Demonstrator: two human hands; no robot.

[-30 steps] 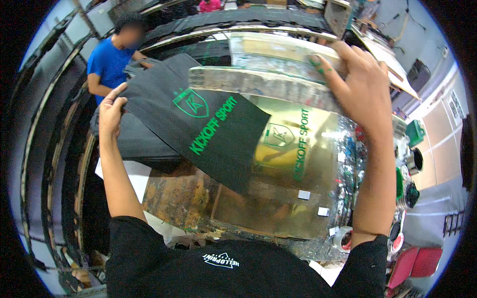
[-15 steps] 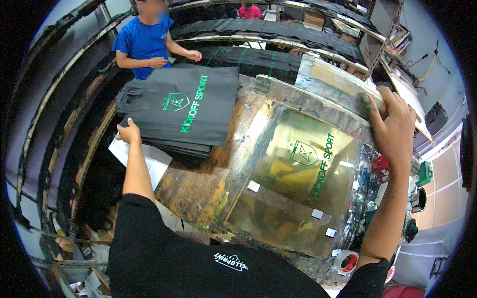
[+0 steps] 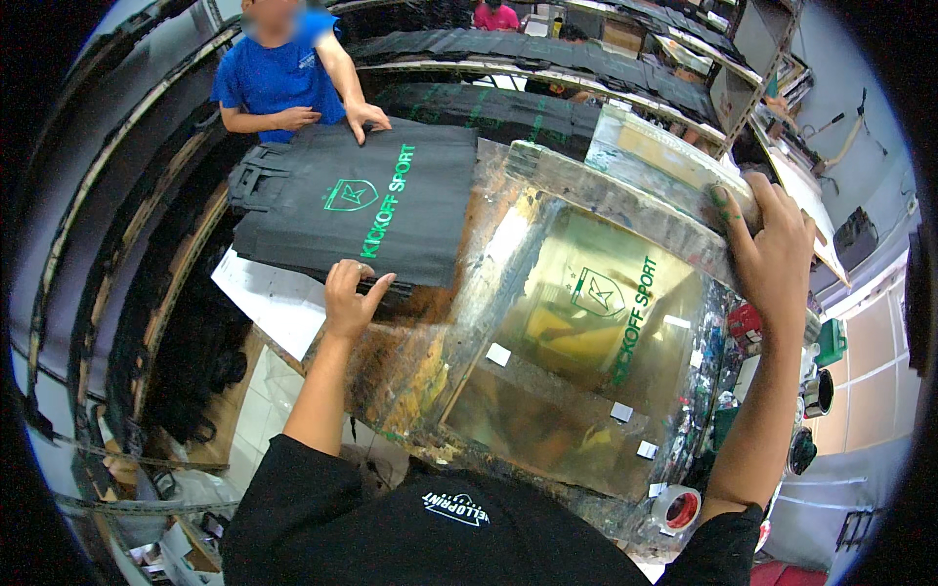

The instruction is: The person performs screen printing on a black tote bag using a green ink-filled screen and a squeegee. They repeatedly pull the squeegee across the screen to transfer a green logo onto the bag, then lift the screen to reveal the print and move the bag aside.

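Observation:
My left hand (image 3: pixel 350 301) is at the near edge of a black bag (image 3: pixel 293 220), its fingers touching the fabric and its thumb spread apart. The bag carries a green shield print with lettering and tops a pile of black bags. A co-worker's hand (image 3: pixel 368 121) rests on its far edge. My right hand (image 3: pixel 772 239) is closed round the right end of a long, ink-smeared bar (image 3: pixel 655 161), with green ink on the thumb. Below the bar lies a printing screen (image 3: pixel 596 337), yellowish and shiny, bearing the same green design and small white tape squares.
A person in a blue shirt (image 3: pixel 278 83) stands beyond the pile. A white sheet (image 3: pixel 274 298) lies under it on the stained wooden table (image 3: pixel 391 381). A tape roll (image 3: pixel 676 510) sits near the screen's front right. Racks (image 3: pixel 547 73) with black bags rise behind.
My left hand has moved right from the pile's near left corner to its near edge. The co-worker's hand has come down onto the top bag. My right hand stays put.

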